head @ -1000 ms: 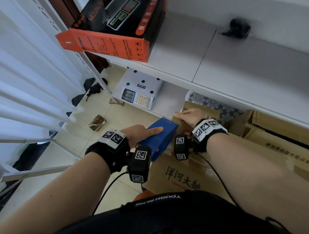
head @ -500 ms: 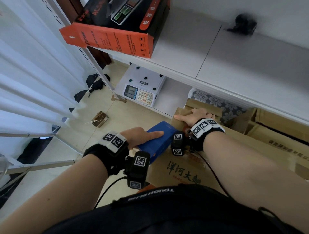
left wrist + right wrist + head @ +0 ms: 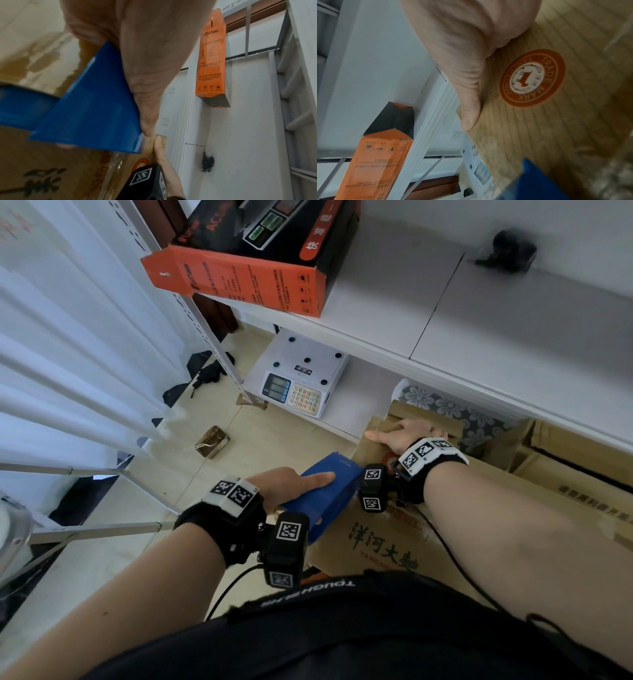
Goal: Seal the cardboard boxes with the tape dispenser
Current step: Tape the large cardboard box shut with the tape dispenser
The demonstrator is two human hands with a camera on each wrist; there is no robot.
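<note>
A brown cardboard box [image 3: 376,542] with printed characters and a round orange trademark [image 3: 532,78] lies in front of me. My left hand [image 3: 284,487] grips the blue tape dispenser [image 3: 325,491], index finger stretched along its top, and holds it against the box's left edge. From the left wrist, the dispenser [image 3: 89,108] lies on the cardboard [image 3: 42,169] with clear tape beside it. My right hand [image 3: 407,433] presses flat on the far corner, its thumb [image 3: 467,108] along the edge. Its other fingers are hidden.
A white shelf unit [image 3: 513,330] stands over the box, with an orange and black carton [image 3: 246,268] on top and a weighing scale [image 3: 301,381] on the lower board. More cardboard boxes [image 3: 582,467] lie at the right. A white curtain [image 3: 68,337] hangs at the left.
My left hand has drawn the blue dispenser a little toward me along the box, away from my right thumb. The right hand stays pressed on the far corner.
</note>
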